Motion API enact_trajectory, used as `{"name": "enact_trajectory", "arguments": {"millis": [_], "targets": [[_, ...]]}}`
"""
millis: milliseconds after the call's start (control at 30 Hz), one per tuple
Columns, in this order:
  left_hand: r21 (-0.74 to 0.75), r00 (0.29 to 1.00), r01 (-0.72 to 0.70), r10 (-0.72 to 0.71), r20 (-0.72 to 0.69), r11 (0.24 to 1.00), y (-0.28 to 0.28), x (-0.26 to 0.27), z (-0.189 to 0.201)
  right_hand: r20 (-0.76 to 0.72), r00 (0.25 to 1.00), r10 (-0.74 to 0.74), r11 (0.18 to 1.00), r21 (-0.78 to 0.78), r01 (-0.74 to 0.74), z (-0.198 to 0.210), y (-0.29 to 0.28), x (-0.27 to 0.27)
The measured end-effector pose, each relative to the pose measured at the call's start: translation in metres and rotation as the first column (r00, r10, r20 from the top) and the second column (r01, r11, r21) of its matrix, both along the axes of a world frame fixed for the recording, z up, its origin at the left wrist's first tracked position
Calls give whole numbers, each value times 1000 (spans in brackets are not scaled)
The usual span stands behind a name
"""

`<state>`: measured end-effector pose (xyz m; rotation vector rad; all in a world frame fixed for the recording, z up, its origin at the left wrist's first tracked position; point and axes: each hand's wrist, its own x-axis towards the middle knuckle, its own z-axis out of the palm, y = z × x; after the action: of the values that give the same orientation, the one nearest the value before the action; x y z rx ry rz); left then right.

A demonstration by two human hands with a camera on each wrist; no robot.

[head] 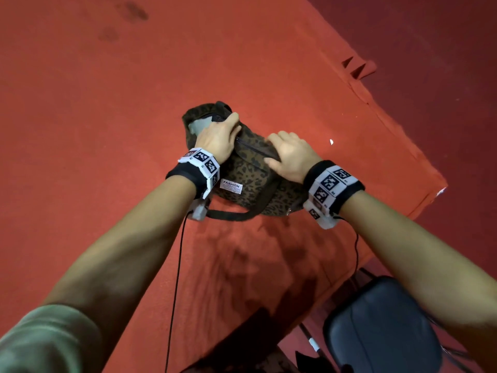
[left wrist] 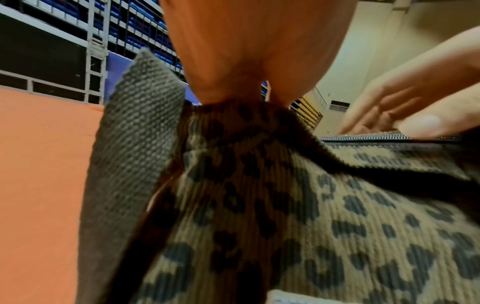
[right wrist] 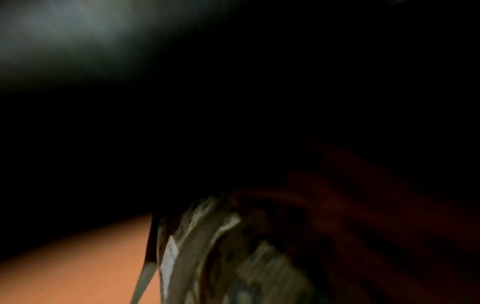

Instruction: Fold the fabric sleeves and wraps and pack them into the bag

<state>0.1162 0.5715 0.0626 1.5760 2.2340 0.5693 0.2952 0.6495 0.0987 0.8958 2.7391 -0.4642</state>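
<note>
Closing the packed bag on the red desk [head: 107, 130]

One leopard-print bag [head: 250, 173] is lying mid-desk; the left hand [head: 215, 138] is gripping its open end, the right hand [head: 290, 154] is pressing flat, grasping nothing. Packing seems nearly finished: next, draw the one zipper [head: 255, 148] shut. No loose fabric is showing outside.

Blk wristbands [head: 183, 173] w/ white tag blocks, cables; green sleeve [head: 45, 343].
</note>
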Motion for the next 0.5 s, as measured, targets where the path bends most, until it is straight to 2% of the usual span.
{"name": "enact_trajectory", "arguments": {"millis": [67,200,333,400,500], "targets": [[-2,999,46,-46,-15,999,0,-4,-1,31,999,14,1000,25,-15,-8,-7,-16],[-32,993,35,-38,-111,999,-4,-10,-9,86,996,5,999,49,-9,-29,-17,-36],[-40,990,19,-25,-136,999,-1,-15,-10,-80,997,-14,1000,5,15,-29,-10,-35],[-30,992,-37,33,-121,999,2,-12,-8,-156,986,-56,998,-34,51,-23,-4,-30],[-34,985,-135,130,-114,990,3,-8,-2,-184,982,-50,997,-69,38,-17,-2,-21]]}}
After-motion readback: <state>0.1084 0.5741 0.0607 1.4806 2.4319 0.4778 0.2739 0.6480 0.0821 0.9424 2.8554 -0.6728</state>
